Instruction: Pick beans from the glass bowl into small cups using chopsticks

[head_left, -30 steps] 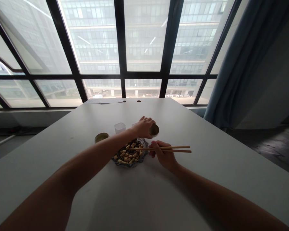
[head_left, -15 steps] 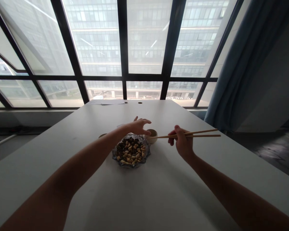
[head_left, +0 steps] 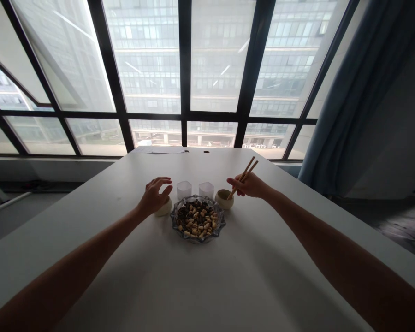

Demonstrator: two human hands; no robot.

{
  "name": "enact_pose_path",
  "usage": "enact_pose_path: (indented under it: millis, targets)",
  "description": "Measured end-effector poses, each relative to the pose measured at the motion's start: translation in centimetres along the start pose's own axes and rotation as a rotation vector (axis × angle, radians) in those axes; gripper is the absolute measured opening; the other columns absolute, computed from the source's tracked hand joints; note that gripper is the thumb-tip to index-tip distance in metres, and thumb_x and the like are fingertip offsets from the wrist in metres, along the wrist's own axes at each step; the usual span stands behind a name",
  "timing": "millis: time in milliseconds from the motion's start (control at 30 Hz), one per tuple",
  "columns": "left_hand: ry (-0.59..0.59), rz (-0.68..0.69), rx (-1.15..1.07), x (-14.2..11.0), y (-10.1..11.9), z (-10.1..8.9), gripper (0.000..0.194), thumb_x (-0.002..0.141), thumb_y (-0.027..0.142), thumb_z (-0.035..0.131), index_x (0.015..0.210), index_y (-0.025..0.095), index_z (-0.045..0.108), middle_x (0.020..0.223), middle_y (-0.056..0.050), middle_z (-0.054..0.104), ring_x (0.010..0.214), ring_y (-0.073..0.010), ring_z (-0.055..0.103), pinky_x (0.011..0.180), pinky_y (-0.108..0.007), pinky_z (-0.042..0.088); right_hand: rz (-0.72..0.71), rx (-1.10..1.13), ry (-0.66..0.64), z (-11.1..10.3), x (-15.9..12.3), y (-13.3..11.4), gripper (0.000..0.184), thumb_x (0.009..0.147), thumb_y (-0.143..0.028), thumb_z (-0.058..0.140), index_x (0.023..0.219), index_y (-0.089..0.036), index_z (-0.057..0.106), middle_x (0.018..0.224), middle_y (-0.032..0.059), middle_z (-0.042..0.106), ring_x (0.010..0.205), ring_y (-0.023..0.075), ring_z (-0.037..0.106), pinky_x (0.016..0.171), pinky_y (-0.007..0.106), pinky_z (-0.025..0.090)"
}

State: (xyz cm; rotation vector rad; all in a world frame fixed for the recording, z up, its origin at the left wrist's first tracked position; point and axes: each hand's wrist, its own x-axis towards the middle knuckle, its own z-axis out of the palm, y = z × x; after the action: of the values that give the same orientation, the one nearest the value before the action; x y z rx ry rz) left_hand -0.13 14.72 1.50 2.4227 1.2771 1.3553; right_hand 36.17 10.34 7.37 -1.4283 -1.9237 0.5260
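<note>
White table (head_left: 207,276) with two clear plastic cups (head_left: 184,189) side by side near its middle — papers (head_left: 162,151) at the far edge. Behind it, black-framed windows (head_left: 183,69) facing an office block — blue curtain (head_left: 352,92) on the right.

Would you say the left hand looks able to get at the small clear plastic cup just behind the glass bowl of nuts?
Probably yes. The left hand hovers over a small beige cup, and the nearer clear plastic cup stands just beside it, with nothing between them on the white table.
</note>
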Motion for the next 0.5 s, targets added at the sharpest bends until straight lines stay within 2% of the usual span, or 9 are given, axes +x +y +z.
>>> enact_pose_path:
  millis: [100, 200, 333, 433, 500]
  targets:
    - [0.051, -0.039, -0.034, -0.9, -1.2, -0.3, 0.032, 0.093, 0.047, 0.046, 0.1, 0.023, 0.065, 0.119, -0.008, 0.069, 0.115, -0.0265, 0.063, 0.105, -0.049, 0.045, -0.026, -0.002, -0.066, 0.3, 0.6, -0.3, 0.057, 0.082, -0.067, 0.064, 0.06, -0.015, 0.067, 0.049, 0.0047, 0.064, 0.039, 0.0109, 0.056, 0.04, 0.02, 0.044]
    - [0.084, -0.071, -0.075, -1.5, -1.9, 0.0, 0.034, 0.094, 0.047, 0.043, 0.098, 0.021, 0.064, 0.116, -0.01, 0.069, 0.113, -0.0265, 0.063, 0.104, -0.047, 0.046, -0.044, -0.018, -0.079, 0.3, 0.3, -0.6, 0.061, 0.082, -0.072, 0.06, 0.061, -0.014, 0.065, 0.049, 0.0052, 0.064, 0.039, 0.0111, 0.056, 0.041, 0.02, 0.044]
    - [0.104, -0.148, -0.146, -2.1, -2.3, 0.8, 0.042, 0.095, 0.053, 0.037, 0.103, 0.02, 0.063, 0.114, -0.011, 0.069, 0.112, -0.0257, 0.063, 0.103, -0.044, 0.048, -0.063, -0.05, -0.017, -0.3, -0.3, -0.8, 0.069, 0.081, -0.079, 0.053, 0.065, -0.014, 0.065, 0.049, 0.0065, 0.064, 0.039, 0.0117, 0.056, 0.042, 0.022, 0.045]
    - [0.073, -0.236, -0.194, -2.7, -2.4, 1.3, 0.054, 0.094, 0.062, 0.033, 0.11, 0.02, 0.062, 0.113, -0.011, 0.07, 0.107, -0.0261, 0.065, 0.098, -0.044, 0.05, -0.047, -0.048, 0.069, -0.8, -0.4, -0.7, 0.072, 0.081, -0.082, 0.05, 0.065, -0.014, 0.064, 0.048, 0.0061, 0.062, 0.037, 0.0109, 0.054, 0.041, 0.022, 0.044]
    - [0.053, -0.271, -0.221, -3.0, -2.4, 1.4, 0.06, 0.093, 0.068, 0.031, 0.111, 0.02, 0.063, 0.112, -0.011, 0.07, 0.105, -0.0267, 0.066, 0.096, -0.044, 0.051, -0.013, -0.051, 0.072, -0.9, -0.2, -0.5, 0.074, 0.081, -0.084, 0.047, 0.062, -0.014, 0.064, 0.046, 0.0059, 0.061, 0.036, 0.0107, 0.053, 0.04, 0.022, 0.044]
